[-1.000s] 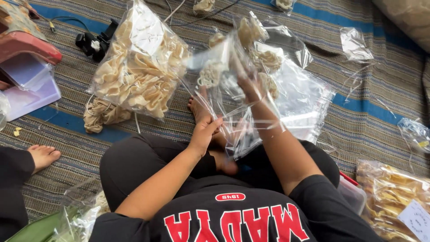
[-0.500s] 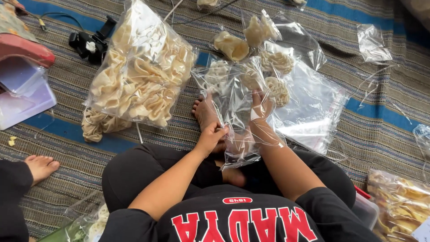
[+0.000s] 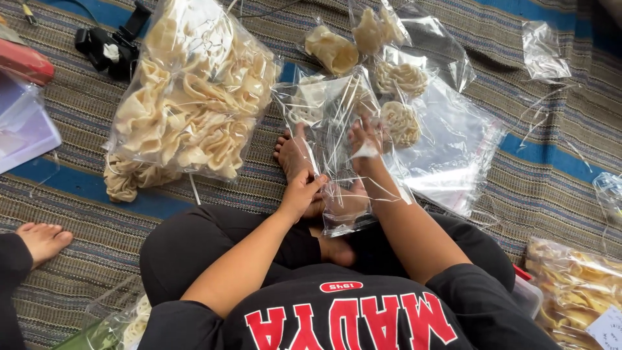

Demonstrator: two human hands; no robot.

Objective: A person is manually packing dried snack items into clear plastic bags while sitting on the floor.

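Seated cross-legged on a striped woven mat [image 3: 557, 168]. Left hand [image 3: 301, 193] pinches the lower edge of a small clear plastic bag [image 3: 337, 139] held upright over the lap, fingers closed on the film. Right hand [image 3: 366, 139] is inside the bag's mouth; its grip is obscured by plastic, cannot tell. Round pale lattice crackers [image 3: 398, 123] lie just beyond. Large clear sack of pale curled crackers [image 3: 188, 110] rests to the left, near the bare foot [image 3: 293, 154].

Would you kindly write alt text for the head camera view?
A seated person's left hand and right hand hold a small clear plastic bag over a striped woven mat. A large clear bag of pale crackers lies to the left.
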